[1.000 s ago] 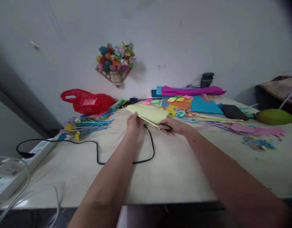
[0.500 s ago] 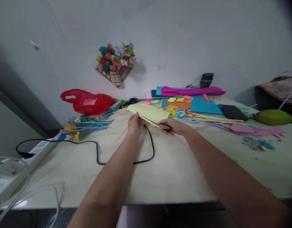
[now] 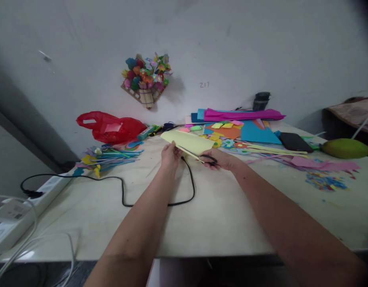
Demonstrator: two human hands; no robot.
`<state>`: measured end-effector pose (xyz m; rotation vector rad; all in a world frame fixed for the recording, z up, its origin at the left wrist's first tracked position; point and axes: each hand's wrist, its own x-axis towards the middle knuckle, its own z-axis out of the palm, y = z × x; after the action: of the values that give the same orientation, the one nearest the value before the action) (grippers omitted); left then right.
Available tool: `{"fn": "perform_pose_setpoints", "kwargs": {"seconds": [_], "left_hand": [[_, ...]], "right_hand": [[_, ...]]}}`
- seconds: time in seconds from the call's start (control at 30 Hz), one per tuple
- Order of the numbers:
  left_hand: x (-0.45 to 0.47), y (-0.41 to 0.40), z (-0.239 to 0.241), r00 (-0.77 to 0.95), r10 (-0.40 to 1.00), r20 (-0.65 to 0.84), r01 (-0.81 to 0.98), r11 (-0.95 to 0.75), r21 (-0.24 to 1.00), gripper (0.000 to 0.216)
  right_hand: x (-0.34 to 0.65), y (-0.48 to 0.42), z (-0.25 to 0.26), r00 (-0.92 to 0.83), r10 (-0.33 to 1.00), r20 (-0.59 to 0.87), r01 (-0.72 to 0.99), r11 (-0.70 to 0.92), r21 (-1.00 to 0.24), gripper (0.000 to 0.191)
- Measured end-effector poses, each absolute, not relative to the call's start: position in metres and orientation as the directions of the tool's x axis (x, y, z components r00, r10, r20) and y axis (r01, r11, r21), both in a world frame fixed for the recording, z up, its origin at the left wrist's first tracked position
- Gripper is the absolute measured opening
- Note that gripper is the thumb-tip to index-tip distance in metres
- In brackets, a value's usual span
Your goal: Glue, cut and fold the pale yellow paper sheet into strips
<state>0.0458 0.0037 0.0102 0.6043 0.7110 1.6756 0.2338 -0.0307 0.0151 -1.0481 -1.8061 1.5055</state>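
Observation:
A pale yellow sheet point(image 3: 189, 141) is held up over the middle of the table. My left hand point(image 3: 170, 154) is closed on its near left edge, thumb on top. In my right hand point(image 3: 217, 158) are black-handled scissors point(image 3: 212, 160), the fingers wrapped round the loops. The blades point left and lie along the sheet's near edge, where a narrow strip shows. Whether the blades are parted I cannot tell. A black cable point(image 3: 193, 187) loops over the table just below my hands.
Paper flowers point(image 3: 228, 143) and coloured sheets point(image 3: 258, 131) lie behind and to the right, with a black phone point(image 3: 295, 142) and small scraps point(image 3: 325, 181). At left are flower stems point(image 3: 118, 157), a red bag point(image 3: 112, 129) and a power strip point(image 3: 49, 189).
Almost nothing differs. Both hands, the scissors and the yellow sheet hold nearly the same place; the whole view has shifted very slightly.

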Motion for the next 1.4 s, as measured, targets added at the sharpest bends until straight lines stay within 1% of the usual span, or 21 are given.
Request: {"fn": "perform_pose_setpoints", "kwargs": {"seconds": [0.3,0.5,0.7,1.17,1.4], "left_hand": [[0.0457,0.0034,0.0119,-0.213,0.977,0.011,-0.668,-0.154,0.728,0.017],[0.0459,0.0037,0.0117,-0.208,0.978,-0.018,-0.671,-0.129,0.730,0.013],[0.0412,0.0034,0.0144,-0.226,0.974,-0.026,-0.665,-0.135,0.735,0.011],[0.0432,0.0019,0.0125,-0.219,0.975,0.028,-0.656,-0.169,0.735,0.017],[0.0438,0.0017,0.0128,-0.219,0.976,0.022,-0.664,-0.165,0.729,0.018]], "right_hand": [[0.2347,-0.0275,0.0121,-0.528,0.848,-0.034,0.246,0.115,-0.962,0.023],[0.2344,-0.0297,0.0153,-0.519,0.854,-0.046,0.246,0.098,-0.964,0.023],[0.2380,-0.0290,0.0149,-0.547,0.836,-0.044,0.230,0.100,-0.968,0.026],[0.2393,-0.0318,0.0160,-0.530,0.845,-0.075,0.256,0.074,-0.964,0.025],[0.2384,-0.0341,0.0181,-0.515,0.855,-0.067,0.246,0.072,-0.967,0.021]]}}
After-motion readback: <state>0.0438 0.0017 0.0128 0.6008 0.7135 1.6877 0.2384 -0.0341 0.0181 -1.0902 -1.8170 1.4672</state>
